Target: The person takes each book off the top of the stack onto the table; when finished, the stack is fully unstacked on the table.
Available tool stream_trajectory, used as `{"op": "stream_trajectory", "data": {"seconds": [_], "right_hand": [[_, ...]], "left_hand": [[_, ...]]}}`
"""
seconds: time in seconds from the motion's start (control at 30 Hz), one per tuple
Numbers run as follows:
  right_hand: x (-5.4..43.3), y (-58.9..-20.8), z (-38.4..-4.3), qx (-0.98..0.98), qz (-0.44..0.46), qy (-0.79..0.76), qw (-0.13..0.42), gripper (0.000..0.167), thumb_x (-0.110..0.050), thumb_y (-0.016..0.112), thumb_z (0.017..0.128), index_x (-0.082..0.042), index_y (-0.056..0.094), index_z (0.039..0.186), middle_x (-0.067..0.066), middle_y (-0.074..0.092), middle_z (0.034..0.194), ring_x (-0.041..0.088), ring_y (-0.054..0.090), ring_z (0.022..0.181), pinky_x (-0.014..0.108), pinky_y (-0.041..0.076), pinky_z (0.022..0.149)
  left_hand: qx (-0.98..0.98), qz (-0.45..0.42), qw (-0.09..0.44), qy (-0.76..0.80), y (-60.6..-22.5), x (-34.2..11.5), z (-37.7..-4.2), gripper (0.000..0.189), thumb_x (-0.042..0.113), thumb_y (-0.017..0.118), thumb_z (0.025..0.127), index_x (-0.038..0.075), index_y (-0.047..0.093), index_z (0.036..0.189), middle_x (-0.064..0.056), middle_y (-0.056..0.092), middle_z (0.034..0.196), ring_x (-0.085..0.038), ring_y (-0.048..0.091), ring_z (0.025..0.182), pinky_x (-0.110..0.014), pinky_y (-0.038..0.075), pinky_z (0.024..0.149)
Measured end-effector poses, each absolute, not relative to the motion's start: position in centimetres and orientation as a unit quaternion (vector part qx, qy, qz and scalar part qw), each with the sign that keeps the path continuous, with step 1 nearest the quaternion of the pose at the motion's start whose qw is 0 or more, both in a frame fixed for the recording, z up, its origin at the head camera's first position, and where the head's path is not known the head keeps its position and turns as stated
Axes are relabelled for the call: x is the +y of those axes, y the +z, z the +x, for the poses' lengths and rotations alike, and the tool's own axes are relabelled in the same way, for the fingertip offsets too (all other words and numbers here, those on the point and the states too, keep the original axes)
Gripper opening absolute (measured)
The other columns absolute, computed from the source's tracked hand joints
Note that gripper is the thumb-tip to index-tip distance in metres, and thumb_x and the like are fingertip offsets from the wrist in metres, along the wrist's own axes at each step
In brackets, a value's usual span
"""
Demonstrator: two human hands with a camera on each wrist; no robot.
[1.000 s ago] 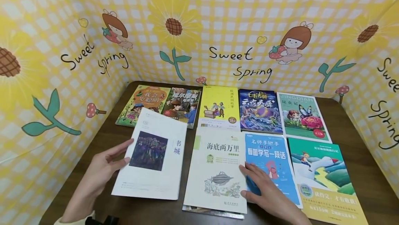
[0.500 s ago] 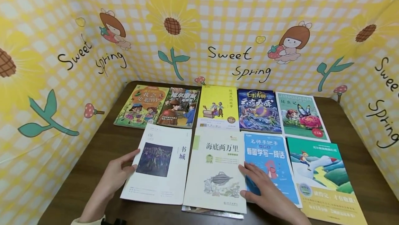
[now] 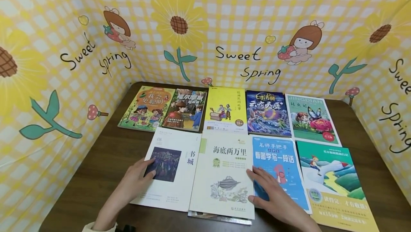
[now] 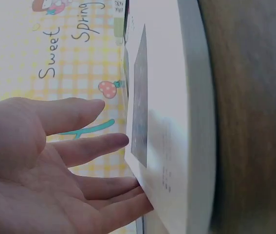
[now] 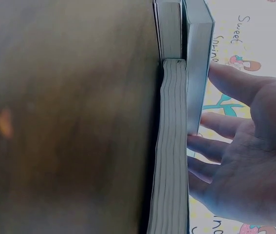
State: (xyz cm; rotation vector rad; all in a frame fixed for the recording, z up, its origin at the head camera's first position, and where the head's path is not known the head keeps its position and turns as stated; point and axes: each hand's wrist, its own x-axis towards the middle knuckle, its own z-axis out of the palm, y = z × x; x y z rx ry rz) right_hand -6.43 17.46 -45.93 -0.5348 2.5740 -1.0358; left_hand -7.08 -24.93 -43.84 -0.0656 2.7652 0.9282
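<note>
A white book [image 3: 174, 198] with a dark picture on its cover lies flat at the front left. My left hand [image 3: 133, 176] is over its left side, fingertips at the picture; the left wrist view shows these fingers [image 4: 113, 141] fairly straight, right at the cover. To the right, touching or nearly so, lies a cream book [image 3: 226, 167] with a drawn submarine, on top of another book [image 3: 221, 218] whose front edge peeks out. My right hand [image 3: 273, 192] rests with fingertips and thumb along the cream book's right edge, its palm over a blue book [image 3: 279, 153].
A back row holds an orange-and-green book [image 3: 147, 107], a detective book [image 3: 186, 109], a yellow book [image 3: 226, 107], a purple-blue book [image 3: 268, 112] and a green butterfly book [image 3: 311, 117]. A goose-cover book [image 3: 337, 182] lies front right. Checked cloth [image 3: 205, 18] walls the brown table [image 3: 86, 175].
The white book has come down flat and moved right against the cream book. My left hand has let go of its edge and slid onto the cover. My right hand has stayed put.
</note>
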Motion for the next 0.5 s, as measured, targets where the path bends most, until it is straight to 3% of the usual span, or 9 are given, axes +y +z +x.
{"op": "stream_trajectory", "data": {"seconds": [0.17,0.3,0.4,0.5], "right_hand": [[17.5,-46.0,-6.4,0.9,-0.187,-0.36,0.159,0.069,-0.049,0.062,0.09,-0.019,0.04,0.149,0.015,0.029,0.154,0.043,0.021,0.141,0.069,0.026,0.101],[17.4,-46.0,-6.4,0.899,-0.188,-0.364,0.157,0.069,-0.048,0.062,0.091,-0.019,0.039,0.149,0.015,0.029,0.154,0.043,0.021,0.141,0.069,0.026,0.1],[17.5,-45.9,-6.4,0.899,-0.187,-0.363,0.159,0.07,-0.048,0.063,0.091,-0.019,0.039,0.149,0.015,0.029,0.155,0.042,0.021,0.141,0.069,0.026,0.101],[17.4,-45.8,-6.4,0.9,-0.185,-0.361,0.162,0.07,-0.048,0.063,0.09,-0.019,0.039,0.149,0.014,0.028,0.155,0.042,0.02,0.142,0.069,0.026,0.101]], "left_hand": [[0.943,-0.029,0.111,0.311,-43.9,-24.2,-6.9,0.051,0.02,0.055,0.097,-0.004,0.044,0.141,-0.038,0.024,0.147,-0.057,0.021,0.133,-0.071,0.025,0.099],[0.952,0.002,0.08,0.297,-44.1,-23.0,-6.4,0.05,0.016,0.059,0.094,-0.005,0.048,0.138,-0.039,0.024,0.146,-0.059,0.016,0.134,-0.07,0.021,0.102],[0.952,0.055,0.072,0.292,-44.4,-21.2,-5.7,0.051,0.018,0.063,0.092,-0.003,0.05,0.137,-0.034,0.027,0.148,-0.055,0.015,0.136,-0.069,0.02,0.103],[0.938,0.1,0.099,0.318,-44.6,-19.3,-5.1,0.058,0.025,0.064,0.093,0.002,0.046,0.142,-0.025,0.029,0.151,-0.048,0.016,0.14,-0.067,0.02,0.105]]}}
